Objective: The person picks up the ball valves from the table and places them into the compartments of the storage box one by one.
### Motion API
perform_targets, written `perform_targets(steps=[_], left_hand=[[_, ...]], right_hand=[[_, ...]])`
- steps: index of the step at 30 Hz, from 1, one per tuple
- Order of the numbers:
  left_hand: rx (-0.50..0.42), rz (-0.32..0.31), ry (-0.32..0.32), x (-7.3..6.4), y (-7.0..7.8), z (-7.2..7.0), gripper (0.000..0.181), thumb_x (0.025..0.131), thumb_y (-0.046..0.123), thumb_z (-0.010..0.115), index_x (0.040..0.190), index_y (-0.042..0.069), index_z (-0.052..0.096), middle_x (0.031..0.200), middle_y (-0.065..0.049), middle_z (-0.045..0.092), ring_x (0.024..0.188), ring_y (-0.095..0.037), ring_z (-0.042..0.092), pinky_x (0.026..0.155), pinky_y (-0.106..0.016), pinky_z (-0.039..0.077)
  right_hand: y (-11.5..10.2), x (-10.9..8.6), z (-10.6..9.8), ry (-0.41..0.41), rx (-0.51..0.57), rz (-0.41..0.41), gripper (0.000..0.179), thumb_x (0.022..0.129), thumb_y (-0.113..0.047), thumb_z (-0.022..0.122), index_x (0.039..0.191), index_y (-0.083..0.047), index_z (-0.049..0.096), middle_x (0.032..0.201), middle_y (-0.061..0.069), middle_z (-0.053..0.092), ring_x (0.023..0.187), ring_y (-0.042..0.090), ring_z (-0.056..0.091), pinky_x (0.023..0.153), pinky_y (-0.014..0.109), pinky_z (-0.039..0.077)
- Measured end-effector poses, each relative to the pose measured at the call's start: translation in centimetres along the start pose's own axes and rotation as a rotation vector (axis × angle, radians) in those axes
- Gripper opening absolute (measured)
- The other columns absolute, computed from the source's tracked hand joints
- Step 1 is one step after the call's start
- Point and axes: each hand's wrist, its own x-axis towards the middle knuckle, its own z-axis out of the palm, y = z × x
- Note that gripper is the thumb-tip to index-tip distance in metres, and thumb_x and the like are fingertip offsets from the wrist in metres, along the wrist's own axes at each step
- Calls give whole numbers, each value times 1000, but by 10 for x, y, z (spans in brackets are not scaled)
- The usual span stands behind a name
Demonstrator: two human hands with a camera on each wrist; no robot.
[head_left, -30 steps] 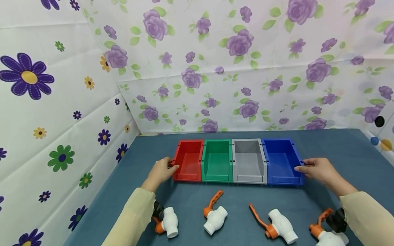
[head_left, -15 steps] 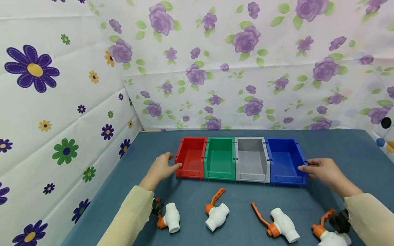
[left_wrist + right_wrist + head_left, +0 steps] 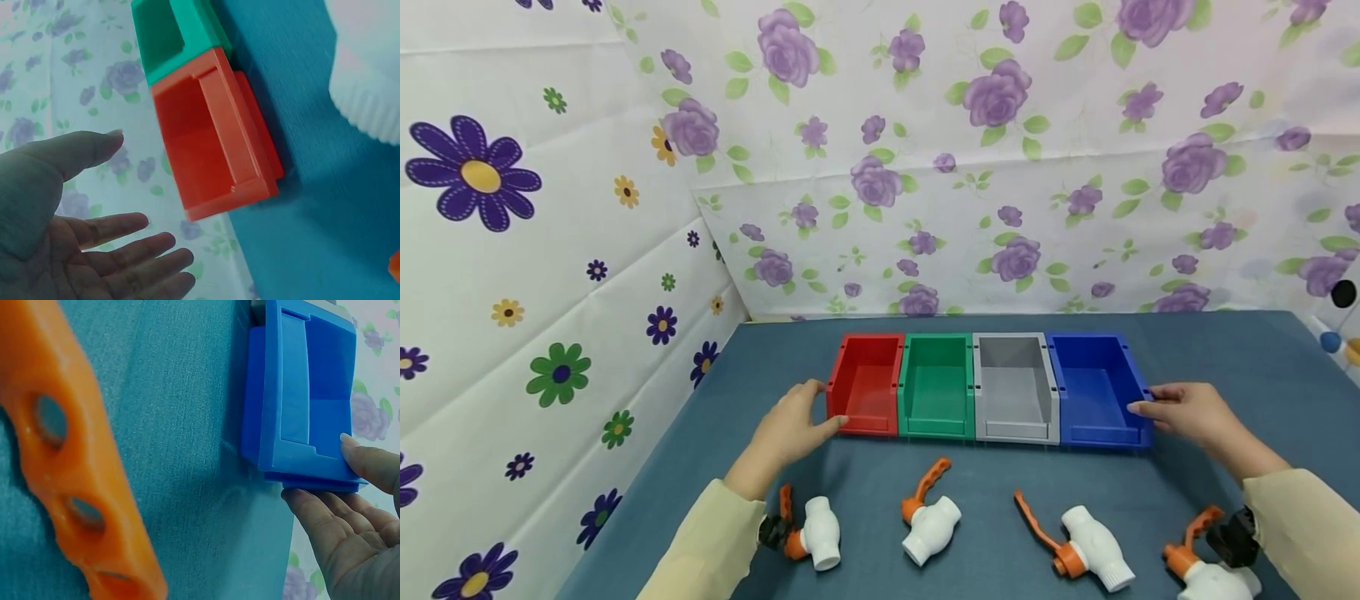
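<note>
Bright and even in the head view, with soft shadows on the blue table below the left hand and right hand. Pale, nearly washed out on the floral backdrop toward far right. Dimmer and teal-tinted in both wrist views. Darker inside the red bin. Nearly blown out and soft at the white valve, left wrist; heavily blurred at the near orange handle, right wrist.

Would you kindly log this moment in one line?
left hand: near red bin, fingers extended | right hand: pinches blue bin | four valves: on table
</note>
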Motion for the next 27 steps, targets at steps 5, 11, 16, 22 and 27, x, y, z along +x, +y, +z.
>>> perform_targets(steps=[5, 11, 16, 22, 27], left_hand=[[55, 56, 31, -10, 7, 2, 59, 82, 33, 73, 127, 0, 53, 119, -18, 58, 97, -28, 59, 75, -43, 57], [56, 74, 16, -21, 12, 5, 57, 81, 31, 75, 125, 2, 55, 119, -16, 59, 96, -26, 59, 75, -42, 57], [33, 51, -30, -29, 13, 5, 56, 81, 33, 74, 125, 4, 56, 119, -15, 60, 92, -23, 59, 74, -43, 57], [3, 52, -62, -39, 17, 4, 58, 80, 34, 75, 126, 5, 56, 123, -15, 59, 101, -27, 59, 79, -47, 56], [2, 58, -99, -48, 18, 3, 61, 78, 36, 77, 127, 5, 55, 124, -14, 59, 105, -28, 58, 82, -51, 54]], right_hand=[[0, 0, -1, -6, 6, 10, 87, 87, -47, 63, 133, 22, 35, 130, 39, 45, 102, 33, 64, 82, 42, 56], [-2, 0, -2, -7, 5, 23, 87, 88, -46, 63, 133, 23, 34, 130, 39, 45, 103, 35, 63, 82, 43, 56], [0, 1, -2, -7, 3, 24, 87, 87, -46, 64, 133, 22, 35, 129, 39, 46, 100, 31, 65, 82, 43, 56], [1, 2, -3, -16, -7, 27, 87, 88, -47, 62, 134, 22, 33, 130, 38, 46, 102, 35, 64, 84, 46, 54], [1, 2, -2, -16, -1, 25, 89, 88, -47, 62, 135, 22, 32, 131, 38, 45, 103, 34, 64, 83, 44, 55]])
